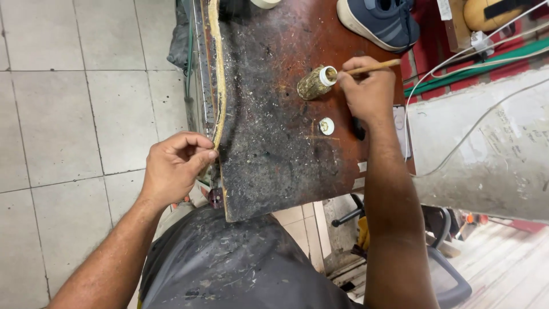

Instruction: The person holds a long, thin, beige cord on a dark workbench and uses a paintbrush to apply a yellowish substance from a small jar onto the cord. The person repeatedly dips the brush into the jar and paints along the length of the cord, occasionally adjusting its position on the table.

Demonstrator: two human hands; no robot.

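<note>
**Brush to the glue pot, strip held at the table edge**

The right hand (369, 91) is closed around a thin wooden brush handle (369, 68), its tip dipped into the white mouth of a small glue-crusted bottle (316, 82) lying on its side near twelve o'clock on the table (274, 166). To do this well, I judge the tip should go in shallow and be wiped on the rim, so no drip falls on the worn surface. The bottle lies loose, so a light touch keeps it from rolling.

The left hand (174, 166) pinches the lower end of a long tan strip (216, 74) that runs along the table's nine o'clock edge, thumb and forefinger closed on it. Holding it taut and flush with the edge would keep it from curling.

The strip is narrow, pale and slightly bowed, running from the far edge down to the fingers. The bottle is coated in dried yellowish residue. Its white cap (326, 126) lies just beside, toward six o'clock. A blue shoe (380, 20) sits at one o'clock.
</note>
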